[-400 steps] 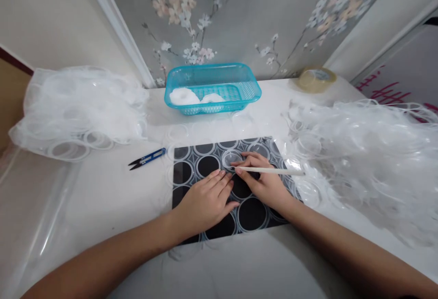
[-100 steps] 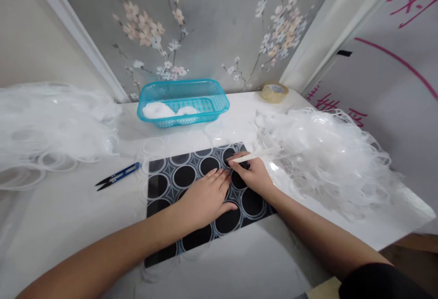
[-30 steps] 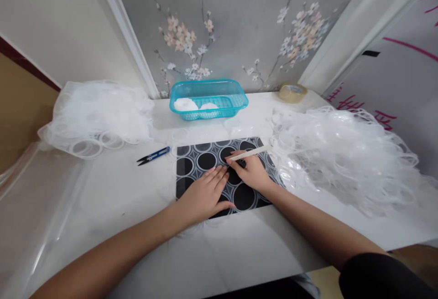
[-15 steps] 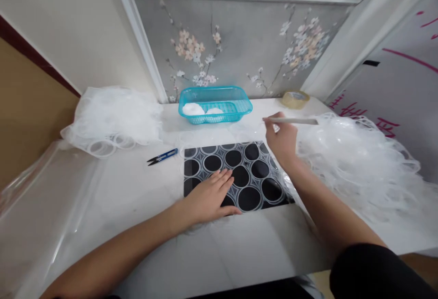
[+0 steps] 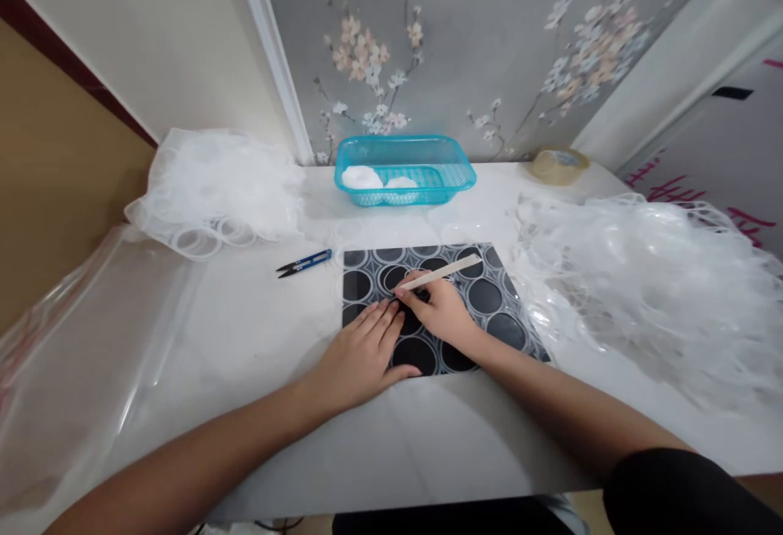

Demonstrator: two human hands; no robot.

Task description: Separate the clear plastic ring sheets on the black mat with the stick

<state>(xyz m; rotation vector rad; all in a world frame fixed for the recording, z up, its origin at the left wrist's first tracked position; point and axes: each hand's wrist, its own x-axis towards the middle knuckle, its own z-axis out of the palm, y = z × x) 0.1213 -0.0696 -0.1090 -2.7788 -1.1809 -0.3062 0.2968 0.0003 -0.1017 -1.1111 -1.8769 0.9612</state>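
Note:
My left hand [image 5: 365, 353] lies with its fingers stretched out on the lower left of a black sheet with pale circle outlines [image 5: 416, 353]. In my right hand [image 5: 441, 307] is a slim, flat, pale stick-like tool [image 5: 449, 267], slanting up to the right. Its lower end is by my left fingertips, over one of the circles; the exact tip is hidden by the fingers. To the left of the sheet lie blue-handled thread snips [image 5: 304, 263] with dark blades. Some clear rings overlap the sheet's upper left edge.
A turquoise basket [image 5: 456, 192] with white round pieces stands at the back. Piles of translucent white rings lie at left [image 5: 226, 184] and right [image 5: 648, 274]. A tape roll [image 5: 559, 166] sits back right, and clear plastic sheeting [image 5: 79, 372] covers the left side.
My right hand has come left and down, bringing the pale stick-like tool from beyond the sheet's upper right corner onto the sheet beside my left hand. The view has shifted slightly.

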